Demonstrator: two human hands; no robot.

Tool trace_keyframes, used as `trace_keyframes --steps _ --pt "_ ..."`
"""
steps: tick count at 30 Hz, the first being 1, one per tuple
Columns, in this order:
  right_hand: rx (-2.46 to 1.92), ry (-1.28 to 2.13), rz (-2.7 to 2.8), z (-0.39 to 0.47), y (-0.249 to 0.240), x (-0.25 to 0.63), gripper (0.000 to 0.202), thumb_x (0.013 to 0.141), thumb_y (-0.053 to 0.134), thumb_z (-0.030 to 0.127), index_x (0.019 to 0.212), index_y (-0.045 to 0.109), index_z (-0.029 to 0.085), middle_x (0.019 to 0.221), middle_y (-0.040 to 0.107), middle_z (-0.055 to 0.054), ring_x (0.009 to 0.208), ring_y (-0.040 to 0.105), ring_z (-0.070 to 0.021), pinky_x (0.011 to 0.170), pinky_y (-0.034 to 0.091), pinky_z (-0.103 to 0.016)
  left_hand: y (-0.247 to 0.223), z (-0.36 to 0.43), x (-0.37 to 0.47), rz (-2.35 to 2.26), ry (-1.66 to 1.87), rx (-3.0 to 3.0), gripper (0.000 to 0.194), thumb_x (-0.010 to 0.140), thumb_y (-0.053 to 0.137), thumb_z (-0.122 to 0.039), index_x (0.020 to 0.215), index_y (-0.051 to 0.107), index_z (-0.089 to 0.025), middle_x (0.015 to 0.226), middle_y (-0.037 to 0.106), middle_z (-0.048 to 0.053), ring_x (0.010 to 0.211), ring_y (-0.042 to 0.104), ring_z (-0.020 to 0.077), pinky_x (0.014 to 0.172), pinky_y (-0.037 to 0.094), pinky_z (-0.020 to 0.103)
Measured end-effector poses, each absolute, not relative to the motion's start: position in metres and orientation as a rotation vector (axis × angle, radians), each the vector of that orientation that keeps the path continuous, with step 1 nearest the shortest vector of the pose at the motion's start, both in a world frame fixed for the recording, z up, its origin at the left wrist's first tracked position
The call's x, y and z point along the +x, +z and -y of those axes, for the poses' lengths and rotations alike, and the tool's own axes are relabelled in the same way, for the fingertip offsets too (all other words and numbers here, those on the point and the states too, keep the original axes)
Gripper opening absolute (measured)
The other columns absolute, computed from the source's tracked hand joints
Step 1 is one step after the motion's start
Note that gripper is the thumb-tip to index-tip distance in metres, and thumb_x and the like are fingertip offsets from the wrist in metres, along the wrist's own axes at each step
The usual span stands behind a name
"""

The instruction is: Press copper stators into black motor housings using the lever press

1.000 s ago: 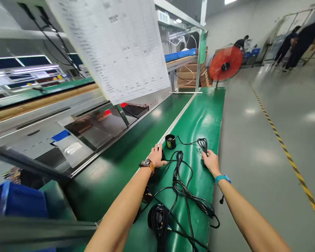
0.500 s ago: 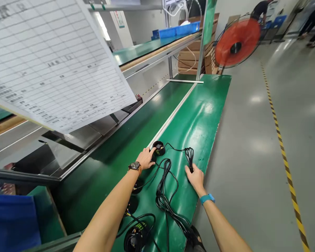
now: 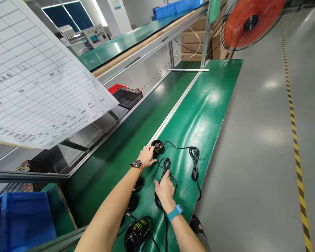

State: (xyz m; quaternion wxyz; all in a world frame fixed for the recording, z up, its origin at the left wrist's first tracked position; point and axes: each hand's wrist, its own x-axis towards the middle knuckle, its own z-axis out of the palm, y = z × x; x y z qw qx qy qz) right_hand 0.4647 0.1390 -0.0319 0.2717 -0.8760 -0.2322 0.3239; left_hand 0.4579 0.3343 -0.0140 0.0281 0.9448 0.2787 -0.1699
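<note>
Head view: the left hand [image 3: 146,156] is resting its fingertips against a small black puck [image 3: 157,147], which is sitting on the green counter [image 3: 212,101] just right of the white rail [image 3: 173,113]. The fingers are loosely curled and touching the puck's near side, not closed round it. The right hand [image 3: 165,189] is lying palm down, fingers spread, pressing on the loose cord [image 3: 166,165] that is looping between the two hands. A tighter cord bundle [image 3: 194,158] is lying to the right, near the counter's edge, joined to the puck by a thin lead.

To do this step well, I judge the left hand should be keeping the puck pinned flat against the rail while the right is gathering the loose cord in even loops, drawing slack toward the near side and not tugging at the lead (a sharp pull would likely drag the puck off its spot). Watching the bundle near the edge matters too, since it could slide off.

Nearer, another puck [image 3: 132,239] is lying by the left forearm. A large chart [image 3: 36,80] is hanging at left, a red fan [image 3: 249,22] is standing far right, and a blue bin [image 3: 23,217] is sitting near left.
</note>
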Motion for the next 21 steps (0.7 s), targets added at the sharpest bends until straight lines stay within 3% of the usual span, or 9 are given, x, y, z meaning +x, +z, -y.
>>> trace_keyframes --steps 3,7,9,12,15,18,21 --pt "-2.314 0.936 0.608 -0.131 -0.029 0.436 0.067 0.095 0.047 0.013 0.158 0.028 -0.001 0.112 0.071 -0.019 0.099 0.073 -0.0307 0.084 0.057 -0.037 -0.012 -0.337 0.460 -0.833 -0.545 2.912 0.069 0.084 0.077 -0.041 0.141 0.042 -0.024 0.136 0.051 0.017 0.126 0.051 0.0348 0.096 0.054 0.047" --pt "-2.127 0.914 0.938 -0.085 -0.016 0.407 0.073 0.096 0.042 0.015 0.165 0.020 0.010 0.126 0.067 -0.015 0.108 0.069 -0.0274 0.094 0.056 -0.037 -0.013 -0.340 0.461 -0.816 -0.526 2.909 0.066 0.085 0.076 -0.041 0.139 0.043 -0.024 0.136 0.051 0.016 0.126 0.050 0.0344 0.098 0.053 0.047" --pt "-2.009 0.896 1.205 -0.062 -0.016 0.394 0.061 0.101 0.042 0.023 0.161 0.035 0.017 0.127 0.065 -0.013 0.112 0.066 -0.0288 0.095 0.056 -0.040 -0.015 -0.341 0.461 -0.822 -0.511 2.907 0.066 0.085 0.076 -0.042 0.139 0.043 -0.024 0.136 0.051 0.016 0.126 0.050 0.0344 0.098 0.053 0.047" --pt "-2.084 0.745 1.248 -0.037 -0.035 0.381 0.040 0.109 0.036 0.033 0.140 0.061 0.028 0.121 0.064 -0.010 0.111 0.063 -0.0280 0.090 0.056 -0.040 -0.016 -0.340 0.460 -0.823 -0.493 2.911 0.064 0.086 0.076 -0.043 0.138 0.044 -0.024 0.136 0.051 0.017 0.126 0.050 0.0343 0.097 0.053 0.046" --pt "-2.363 0.465 1.045 -0.021 -0.067 0.376 0.043 0.105 0.040 0.028 0.143 0.058 0.019 0.126 0.062 -0.015 0.112 0.062 -0.0316 0.086 0.057 -0.043 -0.017 -0.340 0.459 -0.824 -0.464 2.921 0.061 0.088 0.073 -0.044 0.137 0.044 -0.023 0.137 0.051 0.017 0.126 0.050 0.0347 0.097 0.053 0.046" --pt "-2.470 0.389 1.035 -0.013 -0.094 0.386 0.042 0.097 0.050 0.022 0.138 0.060 0.015 0.109 0.068 -0.013 0.096 0.066 -0.0302 0.077 0.057 -0.041 -0.016 -0.341 0.460 -0.818 -0.435 2.927 0.060 0.088 0.072 -0.045 0.137 0.045 -0.022 0.136 0.052 0.017 0.125 0.051 0.0348 0.097 0.052 0.047" --pt "-2.511 0.325 0.937 -0.015 -0.100 0.421 0.034 0.101 0.046 0.021 0.130 0.061 0.016 0.099 0.068 -0.010 0.090 0.067 -0.0261 0.078 0.057 -0.037 -0.017 -0.344 0.465 -0.809 -0.404 2.932 0.056 0.089 0.071 -0.044 0.135 0.047 -0.022 0.134 0.054 0.017 0.124 0.052 0.0348 0.097 0.052 0.047"
